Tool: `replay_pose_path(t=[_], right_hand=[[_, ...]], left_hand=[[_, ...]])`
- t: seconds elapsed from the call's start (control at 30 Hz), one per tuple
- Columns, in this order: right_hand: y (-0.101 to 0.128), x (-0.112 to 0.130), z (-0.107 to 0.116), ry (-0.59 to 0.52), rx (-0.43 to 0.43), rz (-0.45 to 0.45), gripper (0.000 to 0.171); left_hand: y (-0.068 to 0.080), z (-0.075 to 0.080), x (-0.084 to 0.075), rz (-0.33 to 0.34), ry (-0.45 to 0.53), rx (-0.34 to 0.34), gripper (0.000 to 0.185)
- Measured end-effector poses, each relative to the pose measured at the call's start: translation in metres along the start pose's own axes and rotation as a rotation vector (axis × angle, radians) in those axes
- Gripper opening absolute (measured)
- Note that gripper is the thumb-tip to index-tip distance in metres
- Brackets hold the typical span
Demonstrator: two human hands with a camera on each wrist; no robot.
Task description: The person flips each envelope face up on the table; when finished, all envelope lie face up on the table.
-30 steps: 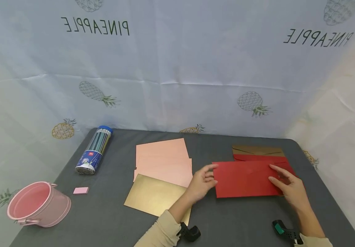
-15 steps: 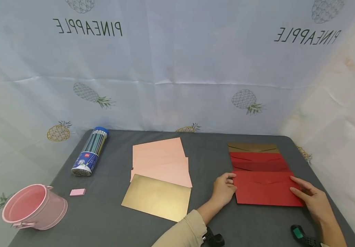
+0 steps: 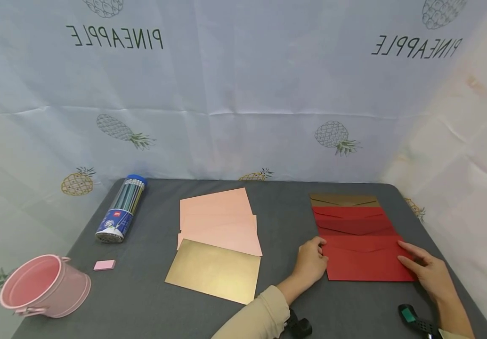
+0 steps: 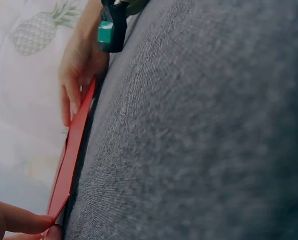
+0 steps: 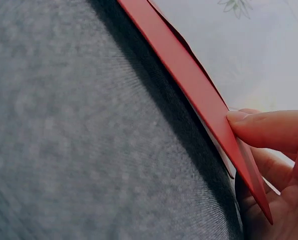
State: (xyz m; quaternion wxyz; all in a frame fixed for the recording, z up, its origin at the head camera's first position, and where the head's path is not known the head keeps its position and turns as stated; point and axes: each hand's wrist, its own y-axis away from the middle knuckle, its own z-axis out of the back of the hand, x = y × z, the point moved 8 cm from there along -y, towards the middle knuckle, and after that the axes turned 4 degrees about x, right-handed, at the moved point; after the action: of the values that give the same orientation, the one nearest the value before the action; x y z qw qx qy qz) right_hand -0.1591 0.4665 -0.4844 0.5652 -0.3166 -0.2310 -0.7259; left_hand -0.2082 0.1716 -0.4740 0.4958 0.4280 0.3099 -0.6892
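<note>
Red envelope (image 3: 364, 263) pinched at both ends by left grip (image 3: 310, 261) and right grip (image 3: 427, 273), beside gold card (image 3: 214, 270).

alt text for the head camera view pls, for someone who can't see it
Two hands hold a red envelope flat on a grey table, the left hand at its left edge and the right hand at its right. More red and gold envelopes lie behind it; pink and gold sheets, a pencil tube and a pink bucket sit to the left.
</note>
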Motion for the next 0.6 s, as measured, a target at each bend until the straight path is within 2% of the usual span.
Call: replay_pose_path(t=[0.2, 0.6], right_hand=[[-0.0033, -0.0018, 0.0019, 0.033, -0.008, 0.012, 0.054], [-0.0026, 0.0024, 0.001, 0.103, -0.005, 0.066, 0.054]], left_hand=[[-0.0019, -0.0016, -0.0013, -0.024, -0.062, -0.007, 0.032], [-0.0039, -0.0029, 0.0068, -0.02, 0.023, -0.007, 0.032]])
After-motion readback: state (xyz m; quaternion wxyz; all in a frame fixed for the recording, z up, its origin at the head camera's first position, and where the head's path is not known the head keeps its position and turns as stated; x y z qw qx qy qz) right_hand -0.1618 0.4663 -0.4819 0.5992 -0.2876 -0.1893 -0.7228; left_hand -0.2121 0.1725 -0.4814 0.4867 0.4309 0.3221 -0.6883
